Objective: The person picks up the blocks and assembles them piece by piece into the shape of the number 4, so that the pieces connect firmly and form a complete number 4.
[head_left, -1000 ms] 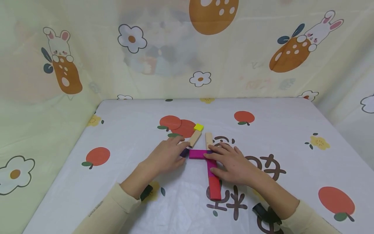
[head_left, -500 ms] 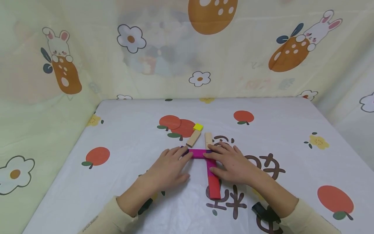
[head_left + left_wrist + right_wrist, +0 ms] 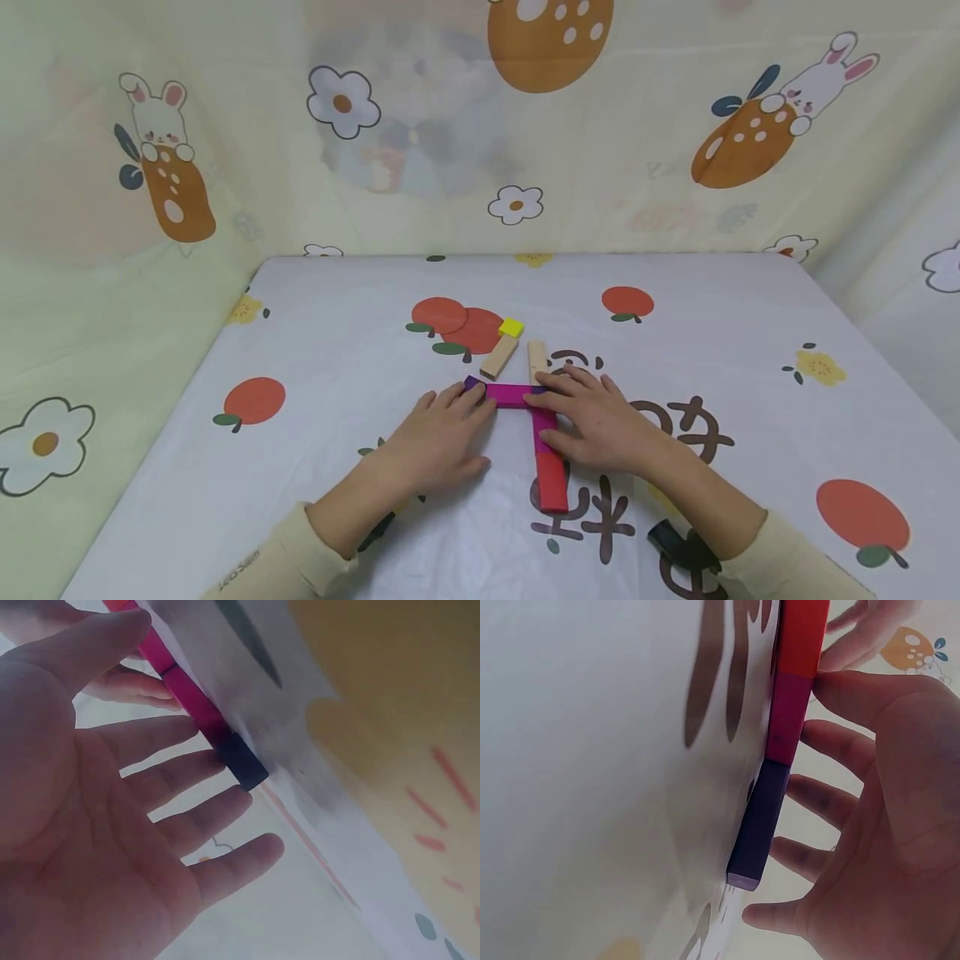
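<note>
My left hand [image 3: 442,437] reaches in from the left, fingers extended, with its tips at a dark purple block [image 3: 472,383] and the left end of a magenta block [image 3: 508,396]. In the left wrist view that dark block [image 3: 242,761] sits at the end of the magenta row, against the fingertips. My right hand [image 3: 600,421] lies over the row's right end, fingers spread. Its tips touch a second magenta block [image 3: 542,432] and another dark purple block [image 3: 759,825], which is mostly hidden by the fingers in the head view. A red block [image 3: 552,483] continues the line toward me.
A plain wooden block [image 3: 537,360] stands out beyond the right fingers. Another plain wooden block [image 3: 499,357] lies slanted, with a yellow block [image 3: 512,327] at its far end. The tabletop cover [image 3: 720,317] has printed fruit; a patterned curtain [image 3: 420,217] closes the back.
My left hand has slid slightly toward me, its fingers moving from the dark purple block onto the magenta block's end. The slanted wooden block has turned slightly. The right hand stays put.
</note>
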A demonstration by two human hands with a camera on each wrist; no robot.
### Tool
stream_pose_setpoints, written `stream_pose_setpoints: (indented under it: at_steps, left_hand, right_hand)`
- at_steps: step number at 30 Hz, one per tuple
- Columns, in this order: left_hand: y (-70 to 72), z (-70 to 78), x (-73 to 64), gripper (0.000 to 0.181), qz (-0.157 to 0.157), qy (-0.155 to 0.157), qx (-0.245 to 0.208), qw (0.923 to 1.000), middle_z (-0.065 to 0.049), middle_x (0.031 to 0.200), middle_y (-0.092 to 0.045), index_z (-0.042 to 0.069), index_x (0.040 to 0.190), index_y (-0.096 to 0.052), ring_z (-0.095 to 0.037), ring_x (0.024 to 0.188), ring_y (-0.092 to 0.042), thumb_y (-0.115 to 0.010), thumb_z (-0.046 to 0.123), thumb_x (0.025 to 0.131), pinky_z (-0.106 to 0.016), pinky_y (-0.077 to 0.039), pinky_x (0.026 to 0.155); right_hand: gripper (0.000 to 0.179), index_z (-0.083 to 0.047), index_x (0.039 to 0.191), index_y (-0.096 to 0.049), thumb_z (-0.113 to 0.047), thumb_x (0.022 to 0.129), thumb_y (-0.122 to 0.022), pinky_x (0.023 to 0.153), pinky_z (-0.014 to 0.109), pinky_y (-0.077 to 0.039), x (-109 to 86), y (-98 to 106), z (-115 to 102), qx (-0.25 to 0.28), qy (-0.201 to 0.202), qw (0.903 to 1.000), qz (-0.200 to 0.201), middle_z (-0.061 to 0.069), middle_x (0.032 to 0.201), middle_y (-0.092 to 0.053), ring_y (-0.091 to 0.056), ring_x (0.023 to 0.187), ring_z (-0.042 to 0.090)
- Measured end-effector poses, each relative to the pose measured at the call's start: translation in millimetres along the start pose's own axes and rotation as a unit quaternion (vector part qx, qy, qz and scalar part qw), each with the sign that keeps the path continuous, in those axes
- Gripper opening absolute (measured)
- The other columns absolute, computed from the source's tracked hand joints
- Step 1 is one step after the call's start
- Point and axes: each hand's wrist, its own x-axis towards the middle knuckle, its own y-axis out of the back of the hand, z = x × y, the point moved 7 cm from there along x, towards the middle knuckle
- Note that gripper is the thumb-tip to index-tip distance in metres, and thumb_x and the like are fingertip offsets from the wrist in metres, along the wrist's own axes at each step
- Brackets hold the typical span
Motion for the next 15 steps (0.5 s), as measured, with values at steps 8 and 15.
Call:
stream_pose_setpoints:
  at_steps: [8,15]
  left_hand:
    - [-3.8,0.9,1.8,0.083,-0.012,0.009,0.012,0.9998,-0.007,0.165,-0.040,0.018,0.158,-0.045,-0.033,0.152,-0.037,-0.075,0.054,0.089,-0.056,-0.043,0.116]
    - [-4.2,0.5,1.4,0.083,-0.014,0.014,0.004,0.9998,-0.006,0.166,-0.039,0.019,0.158,-0.044,-0.034,0.153,-0.036,-0.075,0.053,0.089,-0.055,-0.046,0.114]
  right_hand:
    - [0.056,-0.026,0.145,-0.062,-0.033,0.091,-0.074,0.109,0.082,-0.028,-0.3,-0.4,-0.6,-0.003,-0.003,1.0000,0.001,0.008,0.161,-0.047,-0.035,0.149,0.044]
    - [0.056,-0.025,0.143,-0.063,-0.034,0.089,-0.076,0.108,0.082,-0.030,1.9,1.8,-3.2,-0.018,0.001,0.9998,-0.003,0.009,0.158,-0.050,-0.037,0.148,0.043]
